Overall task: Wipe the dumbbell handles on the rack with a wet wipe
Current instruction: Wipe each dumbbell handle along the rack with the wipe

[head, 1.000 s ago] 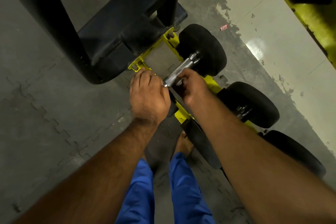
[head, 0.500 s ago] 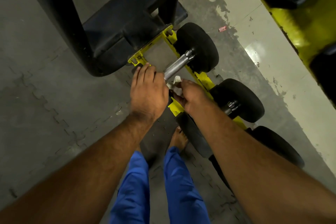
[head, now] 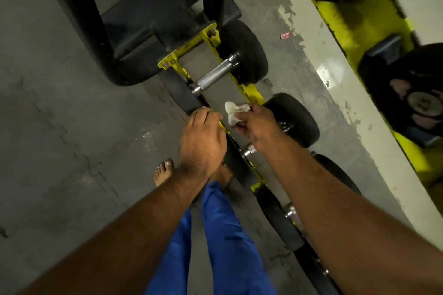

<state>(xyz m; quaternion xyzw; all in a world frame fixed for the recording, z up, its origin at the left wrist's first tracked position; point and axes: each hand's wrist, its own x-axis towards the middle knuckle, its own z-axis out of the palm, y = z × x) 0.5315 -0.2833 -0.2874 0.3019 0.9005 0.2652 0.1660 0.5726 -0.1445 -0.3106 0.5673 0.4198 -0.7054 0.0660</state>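
Nearest: blue trouser legs (head: pixel 223 242) and two bare feet (head: pixel 164 171) on the grey interlocking floor mat (head: pixel 60 139), both forearms reaching forward over them. Left hand (head: pixel 202 137) is palm down, fingers bent over the near black head of a dumbbell at the rack's front rail – can't tell whether it actually grips it or just rests there. Right hand (head: pixel 257 124) pinches a crumpled white wet wipe (head: pixel 235 111) between thumb and fingertips, held up in the air above the yellow rack (head: pixel 249 92), not touching any handle. Just under the right wrist a second dumbbell (head: pixel 292 120) sits on the rack, its handle mostly hidden by the arm; more dumbbells run back along the forearm. Beyond the wipe – the end dumbbell's knurled steel handle (head: pixel 215 74), bare and fully exposed, black heads either side. Behind that, a black machine base (head: pixel 134 31). Far right, across a pale floor strip (head: pixel 311 55), another yellow frame, blurred.
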